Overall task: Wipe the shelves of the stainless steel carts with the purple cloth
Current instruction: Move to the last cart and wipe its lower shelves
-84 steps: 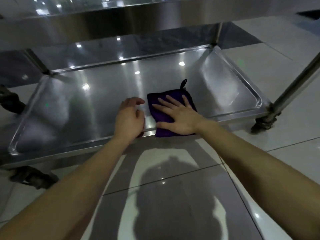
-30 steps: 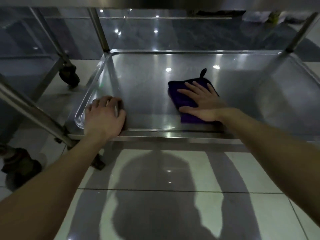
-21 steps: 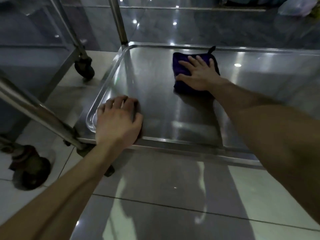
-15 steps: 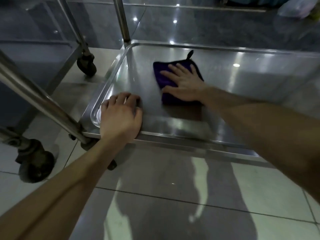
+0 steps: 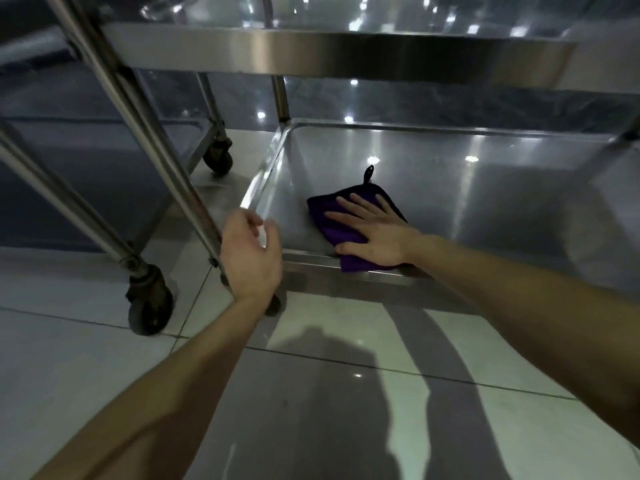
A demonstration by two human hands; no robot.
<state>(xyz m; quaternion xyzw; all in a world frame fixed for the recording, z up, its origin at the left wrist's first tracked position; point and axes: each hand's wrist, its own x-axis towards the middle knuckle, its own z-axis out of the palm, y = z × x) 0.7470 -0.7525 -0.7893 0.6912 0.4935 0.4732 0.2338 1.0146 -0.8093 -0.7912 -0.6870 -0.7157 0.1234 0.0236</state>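
**Cloth at the lip, cart unbraced**

Nearest, the floor (image 5: 346,393) in front of the bottom shelf (image 5: 485,188) is glossy tile, and the carts here stand on wheels (image 5: 150,306) (no brake can be made out). The left hand (image 5: 251,258) hangs just off the shelf's front-left corner. Its grip is loose and half-curled round nothing, and it is a little blurred, so I cannot tell whether it touches the rim. If it is not bracing the frame, a firm push toward the back of the shelf could roll the cart away and take the pressure out of the stroke.

Next, the purple cloth (image 5: 329,220) lies on the shelf near its front-left, with its near edge draped over the shelf's front lip. The right hand (image 5: 372,233) lies flat on top, grip wide and fingers straight, pressing rather than pinching. With nothing clamped, a pull further forward could drag the cloth off the lip onto the floor and dirty it. A quick stroke could also let the palm slide over the cloth, leaving it behind or bunched.

Farther in, the back and right of the shelf look a long reach, so those corners are the likeliest to be skipped. Above the shelf, the upper shelf (image 5: 381,57) overhangs low, and leaning in risks a knock on its edge.
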